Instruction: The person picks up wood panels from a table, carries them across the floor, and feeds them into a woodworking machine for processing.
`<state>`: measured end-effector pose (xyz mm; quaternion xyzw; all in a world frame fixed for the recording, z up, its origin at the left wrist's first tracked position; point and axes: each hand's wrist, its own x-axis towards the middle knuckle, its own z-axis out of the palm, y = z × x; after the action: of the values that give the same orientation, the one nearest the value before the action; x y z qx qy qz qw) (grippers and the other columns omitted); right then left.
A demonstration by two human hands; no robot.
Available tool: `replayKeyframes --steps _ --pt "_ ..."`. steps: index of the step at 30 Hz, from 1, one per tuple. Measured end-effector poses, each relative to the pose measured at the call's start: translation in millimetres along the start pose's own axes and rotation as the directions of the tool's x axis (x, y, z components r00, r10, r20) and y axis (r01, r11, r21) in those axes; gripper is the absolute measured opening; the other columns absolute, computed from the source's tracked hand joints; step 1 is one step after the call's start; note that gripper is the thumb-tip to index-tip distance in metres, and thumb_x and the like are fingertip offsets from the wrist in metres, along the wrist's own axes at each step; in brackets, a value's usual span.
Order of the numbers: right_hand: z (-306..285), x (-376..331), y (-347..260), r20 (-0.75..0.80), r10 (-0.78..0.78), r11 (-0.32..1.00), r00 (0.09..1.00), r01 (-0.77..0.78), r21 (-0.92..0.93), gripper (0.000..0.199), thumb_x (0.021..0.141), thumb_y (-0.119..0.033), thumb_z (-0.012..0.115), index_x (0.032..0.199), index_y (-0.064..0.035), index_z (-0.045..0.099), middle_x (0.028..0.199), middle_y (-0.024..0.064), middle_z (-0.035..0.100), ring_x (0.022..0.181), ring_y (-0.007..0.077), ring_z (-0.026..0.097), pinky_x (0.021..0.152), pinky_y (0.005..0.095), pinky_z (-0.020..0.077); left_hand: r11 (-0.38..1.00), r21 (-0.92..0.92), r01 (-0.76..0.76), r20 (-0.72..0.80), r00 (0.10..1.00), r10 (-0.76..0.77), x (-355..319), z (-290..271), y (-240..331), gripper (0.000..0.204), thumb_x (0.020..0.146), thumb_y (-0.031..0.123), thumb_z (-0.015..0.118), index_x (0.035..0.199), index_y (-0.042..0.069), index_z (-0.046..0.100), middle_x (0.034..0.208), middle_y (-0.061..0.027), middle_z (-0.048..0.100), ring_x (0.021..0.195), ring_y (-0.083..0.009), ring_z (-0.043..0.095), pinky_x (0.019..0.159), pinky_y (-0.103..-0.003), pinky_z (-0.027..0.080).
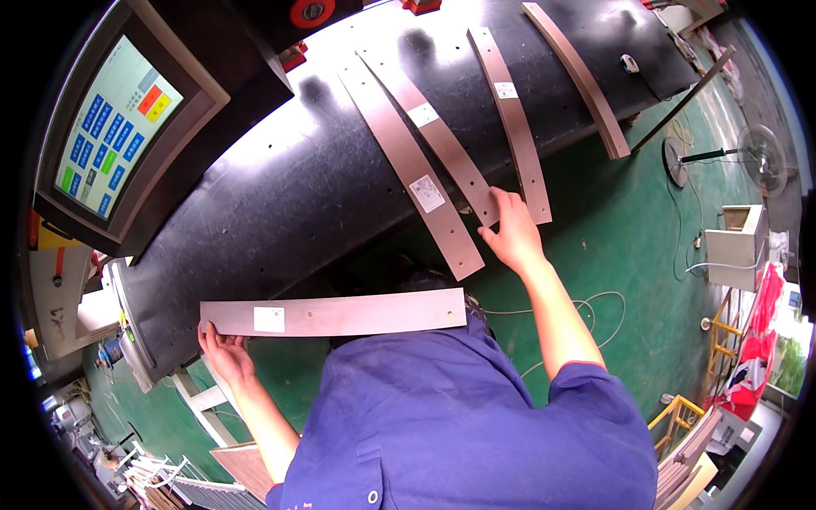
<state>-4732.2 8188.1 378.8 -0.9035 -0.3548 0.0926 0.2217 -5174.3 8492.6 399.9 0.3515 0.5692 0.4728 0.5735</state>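
Observation:
My left hand (223, 353) holds the left end of a long brown strip (340, 313) from below. The strip carries a white label and lies level across my front, off the black worktable (280, 178). My right hand (512, 231) reaches forward and grips the near end of a second brown labelled strip (438, 140) that lies slanted on the table. A third strip (408, 174) lies just left of it and a fourth strip (512, 119) just right, its near end beside my fingers. A curved strip (580, 78) rests farther right.
A touchscreen panel (115, 127) stands at the upper left with a red button (311, 12) behind it. On the green floor (629, 246) to the right are a standing fan (761, 157), a grey box (735, 246), loose cables (586, 302) and stacked boards (684, 463).

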Motion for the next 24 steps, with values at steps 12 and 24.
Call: replayKeyframes --steps 12,24 --pt "22 -6 30 0.046 -0.125 0.978 0.991 0.115 0.174 0.064 0.075 -0.010 0.076 0.135 -0.0074 0.052 0.107 0.0147 0.062 0.097 0.0365 0.063 0.081 0.0428 0.0522 1.000 0.004 0.013 -0.009 1.000 -0.013 -2 -10 -6 0.043 0.098 0.028 0.058 0.136 0.014 0.043 0.128 -0.0140 0.057 0.111 -0.0288 0.059 0.087 -0.040 0.049" --pt "18 -11 37 -0.066 -0.173 0.959 0.983 0.184 0.218 0.046 0.079 0.005 0.061 0.123 -0.0068 0.063 0.104 0.0148 0.069 0.091 0.0331 0.068 0.079 0.0393 0.0564 1.000 0.009 0.001 0.021 1.000 -0.001 3 -3 -5 0.045 0.099 0.025 0.056 0.139 0.014 0.038 0.131 -0.0170 0.054 0.114 -0.0319 0.058 0.089 -0.044 0.050"
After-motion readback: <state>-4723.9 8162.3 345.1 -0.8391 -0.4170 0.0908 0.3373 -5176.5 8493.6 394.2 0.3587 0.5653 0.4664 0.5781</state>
